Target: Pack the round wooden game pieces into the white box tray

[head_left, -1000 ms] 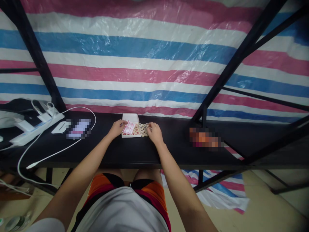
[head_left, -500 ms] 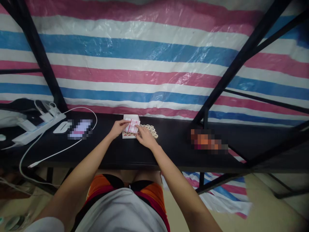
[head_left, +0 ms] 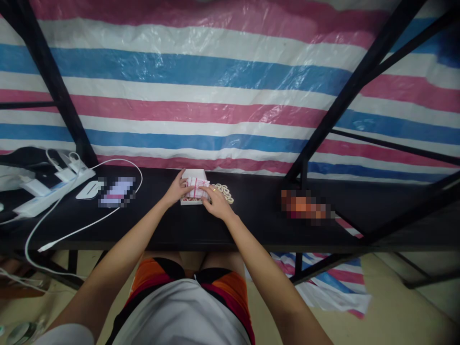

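Note:
A folded white sheet with red lines (head_left: 196,188) is held between my two hands, over a small white open box (head_left: 192,201). My left hand (head_left: 175,190) pinches its left edge, with one finger stretched up toward the box's back left corner. My right hand (head_left: 217,201), with a ring on one finger, grips the sheet's right edge. Small red and pale bits show along the box's front, below the sheet; the rest of the inside is hidden. Beside my right hand lie several round cream discs (head_left: 226,193), partly covered by it.
On the black table (head_left: 158,230), a power strip (head_left: 53,191), a white cable (head_left: 82,230), a flat white object (head_left: 89,190) and a blurred-out phone-like item (head_left: 117,191) lie left. A blurred orange item (head_left: 305,206) sits right. Black frame bars and a striped plastic sheet (head_left: 215,112) stand behind.
The folded sheet now looks wider and more level between my hands. A finger of my left hand has lifted toward the box's back corner. The view has shifted slightly.

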`<move>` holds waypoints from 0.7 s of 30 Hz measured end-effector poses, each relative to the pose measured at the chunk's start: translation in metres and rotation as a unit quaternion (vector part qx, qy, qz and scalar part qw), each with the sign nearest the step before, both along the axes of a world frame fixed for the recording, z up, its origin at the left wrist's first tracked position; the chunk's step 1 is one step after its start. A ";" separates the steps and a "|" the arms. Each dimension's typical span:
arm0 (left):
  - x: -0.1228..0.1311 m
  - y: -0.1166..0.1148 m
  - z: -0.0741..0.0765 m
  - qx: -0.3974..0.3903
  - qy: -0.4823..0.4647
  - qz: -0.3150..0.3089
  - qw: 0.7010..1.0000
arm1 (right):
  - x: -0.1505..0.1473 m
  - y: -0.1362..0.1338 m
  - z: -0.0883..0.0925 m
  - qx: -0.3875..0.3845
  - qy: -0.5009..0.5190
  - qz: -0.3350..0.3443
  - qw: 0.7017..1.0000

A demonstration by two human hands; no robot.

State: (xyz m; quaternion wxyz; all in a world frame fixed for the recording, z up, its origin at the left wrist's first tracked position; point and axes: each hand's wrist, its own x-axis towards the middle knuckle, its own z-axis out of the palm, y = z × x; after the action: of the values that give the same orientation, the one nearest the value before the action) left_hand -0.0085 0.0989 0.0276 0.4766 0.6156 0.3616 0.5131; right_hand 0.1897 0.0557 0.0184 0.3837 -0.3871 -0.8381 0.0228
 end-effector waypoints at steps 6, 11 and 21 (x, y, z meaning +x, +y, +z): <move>-0.002 0.000 -0.001 -0.044 0.070 -0.048 0.995 | 0.000 -0.002 0.002 0.001 -0.004 -0.002 1.000; -0.004 0.004 -0.003 -0.014 0.056 -0.030 0.998 | 0.001 0.000 0.000 0.008 -0.001 -0.013 1.000; -0.003 0.001 0.000 0.001 0.080 0.000 0.997 | 0.002 0.002 -0.001 0.010 0.000 -0.022 1.000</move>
State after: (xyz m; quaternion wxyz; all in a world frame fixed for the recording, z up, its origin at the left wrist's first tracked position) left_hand -0.0117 0.1003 0.0274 0.4459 0.6547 0.3981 0.4628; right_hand 0.1916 0.0576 0.0177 0.3886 -0.4013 -0.8294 0.0058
